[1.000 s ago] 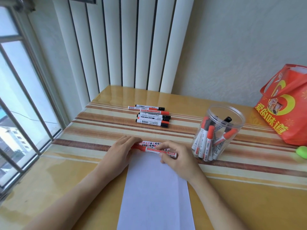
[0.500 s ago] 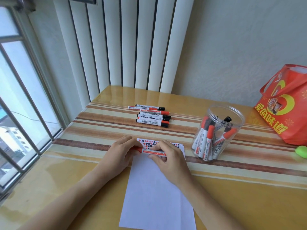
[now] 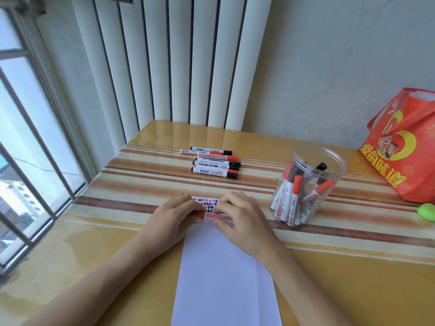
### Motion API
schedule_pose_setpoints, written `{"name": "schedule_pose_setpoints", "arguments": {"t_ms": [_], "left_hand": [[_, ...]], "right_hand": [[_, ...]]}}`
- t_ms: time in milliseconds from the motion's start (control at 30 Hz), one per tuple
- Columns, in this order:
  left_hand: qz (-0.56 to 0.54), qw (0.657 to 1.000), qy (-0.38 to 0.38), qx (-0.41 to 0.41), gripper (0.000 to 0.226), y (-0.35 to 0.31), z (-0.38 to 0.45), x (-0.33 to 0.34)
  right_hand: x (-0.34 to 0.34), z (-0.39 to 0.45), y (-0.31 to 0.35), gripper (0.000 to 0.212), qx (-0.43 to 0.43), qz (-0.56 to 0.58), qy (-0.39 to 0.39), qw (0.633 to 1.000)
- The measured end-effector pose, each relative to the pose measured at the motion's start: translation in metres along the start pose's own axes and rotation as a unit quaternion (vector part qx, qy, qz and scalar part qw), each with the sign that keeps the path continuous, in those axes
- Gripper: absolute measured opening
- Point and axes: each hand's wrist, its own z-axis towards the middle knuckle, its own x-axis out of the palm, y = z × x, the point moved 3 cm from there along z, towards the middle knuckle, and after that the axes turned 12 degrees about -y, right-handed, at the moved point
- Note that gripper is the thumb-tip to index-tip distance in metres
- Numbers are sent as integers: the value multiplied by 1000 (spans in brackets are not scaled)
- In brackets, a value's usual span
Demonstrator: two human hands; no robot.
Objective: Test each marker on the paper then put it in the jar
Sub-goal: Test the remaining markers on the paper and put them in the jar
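Note:
A red marker (image 3: 215,215) lies crosswise over the top of the white paper (image 3: 223,274), held between both hands. My left hand (image 3: 171,220) pinches its red cap end. My right hand (image 3: 242,220) grips its white barrel. Red and black test marks (image 3: 207,203) show on the paper's far edge between the hands. The clear plastic jar (image 3: 334,165) stands open to the right with several red and black markers inside. Several more markers (image 3: 215,164) lie in a stack further back on the table.
A red printed bag (image 3: 404,149) stands at the far right, with a small green object (image 3: 427,211) in front of it. A window with bars runs along the left edge. Vertical blinds hang behind the striped, yellow-topped table (image 3: 117,231).
The marker has slid left through my right hand, which moved up its barrel toward the cap. The paper's marked top edge has come into view between my hands.

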Motion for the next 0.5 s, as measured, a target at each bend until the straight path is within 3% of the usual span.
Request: {"name": "schedule_pose_setpoints", "arguments": {"t_ms": [67, 133, 267, 367, 433, 500], "left_hand": [[23, 1000, -2, 16, 29, 0, -1, 1], [48, 999, -2, -19, 43, 5, -1, 1], [76, 990, 62, -104, 58, 19, -6, 9], [127, 979, 137, -81, 61, 24, -11, 20], [131, 978, 142, -82, 61, 25, -11, 21], [134, 977, 141, -84, 61, 28, -11, 21]], "right_hand": [[-6, 5, 4, 13, -25, -60, 2, 998], [-19, 11, 11, 14, -31, -89, -18, 995], [-72, 30, 15, 11, 49, -42, -142, 988], [-121, 41, 12, 46, 122, 28, -255, 959], [-151, 46, 6, 67, 136, 47, -316, 938], [-175, 49, -4, 64, 139, 29, -357, 923]]}}
